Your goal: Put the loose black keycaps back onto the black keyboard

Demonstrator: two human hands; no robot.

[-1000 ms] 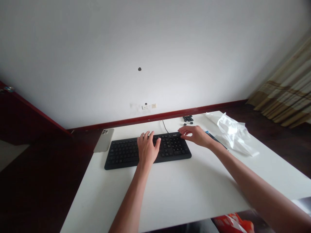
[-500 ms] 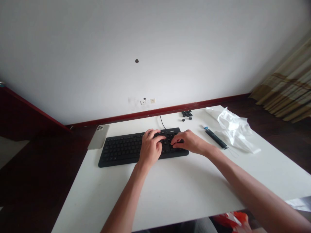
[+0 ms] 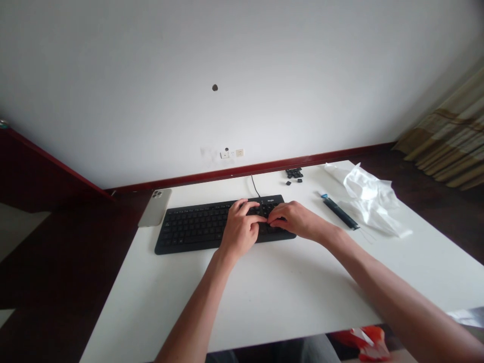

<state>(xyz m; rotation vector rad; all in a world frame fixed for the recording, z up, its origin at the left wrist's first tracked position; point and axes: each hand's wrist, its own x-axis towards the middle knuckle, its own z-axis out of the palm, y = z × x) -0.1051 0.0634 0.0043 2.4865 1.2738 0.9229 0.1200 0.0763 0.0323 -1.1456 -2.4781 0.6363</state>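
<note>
A black keyboard [image 3: 196,227] lies flat on the white table, tilted slightly so its right end is farther from me. My left hand [image 3: 240,229] rests over its right half, fingers spread, the index finger stretched toward the number pad. At the number pad, my right hand [image 3: 293,219] has its thumb and fingertips pressed together. Those fingertips meet the tip of my left index finger; whatever they may hold is hidden. Behind the keyboard sits a cluster of black keycaps [image 3: 294,173], with two loose keycaps [image 3: 288,183] in front of it.
Left of the keyboard lies a phone [image 3: 155,207]. On the right are a slim black tool with a blue end [image 3: 340,213] and a crumpled white plastic bag [image 3: 372,199]. The keyboard's cable [image 3: 255,186] runs off the table's back edge toward the wall.
My left hand has shifted right along the keyboard, bringing its index fingertip against my right fingers. The right hand's fingers have drawn closer together at the number pad. The view has shifted slightly.
</note>
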